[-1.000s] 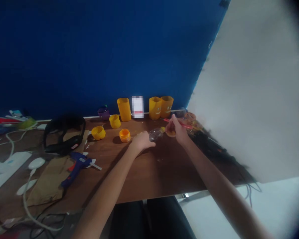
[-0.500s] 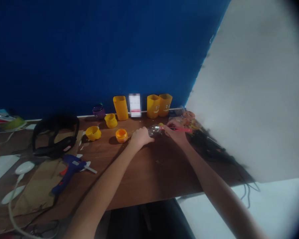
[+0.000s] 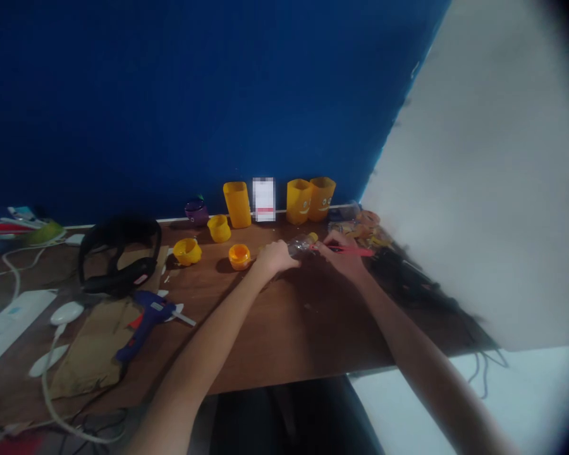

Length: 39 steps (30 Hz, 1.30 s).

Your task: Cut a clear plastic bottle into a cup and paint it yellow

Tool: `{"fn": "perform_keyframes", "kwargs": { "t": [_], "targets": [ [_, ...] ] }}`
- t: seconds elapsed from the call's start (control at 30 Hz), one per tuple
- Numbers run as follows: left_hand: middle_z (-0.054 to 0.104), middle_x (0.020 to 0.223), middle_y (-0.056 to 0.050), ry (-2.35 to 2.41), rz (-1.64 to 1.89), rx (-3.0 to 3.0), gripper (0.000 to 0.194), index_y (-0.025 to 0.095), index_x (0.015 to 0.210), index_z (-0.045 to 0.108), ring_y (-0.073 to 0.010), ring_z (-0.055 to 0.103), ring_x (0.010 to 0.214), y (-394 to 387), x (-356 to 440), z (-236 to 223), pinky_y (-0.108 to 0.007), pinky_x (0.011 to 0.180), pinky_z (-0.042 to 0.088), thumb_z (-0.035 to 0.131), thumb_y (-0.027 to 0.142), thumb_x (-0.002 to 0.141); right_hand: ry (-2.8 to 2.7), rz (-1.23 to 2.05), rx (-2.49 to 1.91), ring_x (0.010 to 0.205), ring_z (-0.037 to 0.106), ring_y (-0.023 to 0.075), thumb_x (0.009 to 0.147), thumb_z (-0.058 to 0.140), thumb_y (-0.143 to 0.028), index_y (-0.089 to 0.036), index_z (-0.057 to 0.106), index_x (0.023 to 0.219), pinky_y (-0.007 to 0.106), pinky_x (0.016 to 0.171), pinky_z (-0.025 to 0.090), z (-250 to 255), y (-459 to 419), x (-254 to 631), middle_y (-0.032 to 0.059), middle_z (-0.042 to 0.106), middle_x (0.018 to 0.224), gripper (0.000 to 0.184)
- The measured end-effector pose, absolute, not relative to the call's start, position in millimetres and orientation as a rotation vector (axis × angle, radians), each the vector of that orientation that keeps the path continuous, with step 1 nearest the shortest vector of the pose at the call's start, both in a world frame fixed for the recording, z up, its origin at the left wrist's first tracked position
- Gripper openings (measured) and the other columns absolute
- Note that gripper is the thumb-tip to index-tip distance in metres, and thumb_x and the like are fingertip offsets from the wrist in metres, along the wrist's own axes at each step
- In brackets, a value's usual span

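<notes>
A clear plastic bottle (image 3: 300,245) with a yellow cap lies on the brown table, its cap end pointing right. My left hand (image 3: 275,258) is closed around its left part. To the right, my right hand (image 3: 345,258) grips a red craft knife (image 3: 361,251), with its front end close to the bottle; I cannot tell whether the blade touches it. Left of my left hand stands an open orange tub (image 3: 239,256). Beyond it are two yellow cut bottle pieces (image 3: 187,251) and a tall yellow cup (image 3: 238,205).
Two yellow cups with faces (image 3: 299,202) stand by the blue wall, near a purple pot (image 3: 196,212). A blue glue gun (image 3: 146,322) and a black headset (image 3: 118,259) lie at left. Cut scraps (image 3: 370,234) and black cables (image 3: 408,281) lie at right.
The knife's tip has drawn back rightward from the bottle, and the yellow cap shows more fully. My left hand keeps its hold. The whole view has shifted slightly.
</notes>
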<state>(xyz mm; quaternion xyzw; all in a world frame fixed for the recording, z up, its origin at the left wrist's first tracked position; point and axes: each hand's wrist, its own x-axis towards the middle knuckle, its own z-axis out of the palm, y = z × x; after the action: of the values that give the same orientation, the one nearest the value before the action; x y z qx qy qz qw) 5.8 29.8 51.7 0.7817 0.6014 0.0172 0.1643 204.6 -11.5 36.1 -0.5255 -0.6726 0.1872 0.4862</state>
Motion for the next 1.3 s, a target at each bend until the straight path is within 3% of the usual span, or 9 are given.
{"fn": "perform_keyframes", "kwargs": {
  "t": [0.3, 0.53, 0.77, 1.3],
  "targets": [
    [0.073, 0.110, -0.016, 1.614, -0.018, 2.248, 0.063, 0.021, 0.108, 0.066, -0.0322, 0.071, 0.099, 38, 0, 51, -0.033, 0.074, 0.052, 0.068, 0.065, 0.064, -1.737, 0.292, -1.252, 0.057, 0.050, 0.0121, 0.084, 0.064, -0.043, -0.022, 0.057, 0.063, 0.028, 0.056, 0.038, 30, -10, 202, -0.0005, 0.058, 0.061, 0.030],
    [0.075, 0.100, -0.011, 1.523, -0.052, 2.242, 0.052, 0.021, 0.103, 0.069, -0.0249, 0.072, 0.084, 43, -4, 54, -0.027, 0.065, 0.051, 0.072, 0.054, 0.063, -1.777, 0.234, -1.228, 0.058, 0.052, 0.0132, 0.087, 0.059, -0.048, -0.023, 0.056, 0.067, 0.029, 0.058, 0.041, 19, -9, 201, -0.0003, 0.059, 0.064, 0.033],
    [0.075, 0.094, -0.010, 1.539, -0.091, 2.174, 0.049, 0.019, 0.099, 0.069, -0.0223, 0.070, 0.077, 44, -6, 57, -0.026, 0.060, 0.050, 0.072, 0.051, 0.063, -1.966, 0.152, -1.140, 0.056, 0.047, 0.0104, 0.093, 0.051, -0.042, -0.021, 0.050, 0.065, 0.027, 0.061, 0.039, 24, -15, 198, -0.0007, 0.053, 0.062, 0.035],
    [0.074, 0.086, -0.008, 1.525, -0.135, 2.167, 0.042, 0.018, 0.086, 0.069, -0.0216, 0.069, 0.074, 49, -7, 58, -0.026, 0.059, 0.049, 0.071, 0.052, 0.063, -2.049, 0.045, -1.150, 0.060, 0.046, 0.0119, 0.094, 0.044, -0.040, -0.021, 0.046, 0.062, 0.028, 0.068, 0.038, 24, -18, 195, 0.0007, 0.054, 0.064, 0.037]
  ]
}}
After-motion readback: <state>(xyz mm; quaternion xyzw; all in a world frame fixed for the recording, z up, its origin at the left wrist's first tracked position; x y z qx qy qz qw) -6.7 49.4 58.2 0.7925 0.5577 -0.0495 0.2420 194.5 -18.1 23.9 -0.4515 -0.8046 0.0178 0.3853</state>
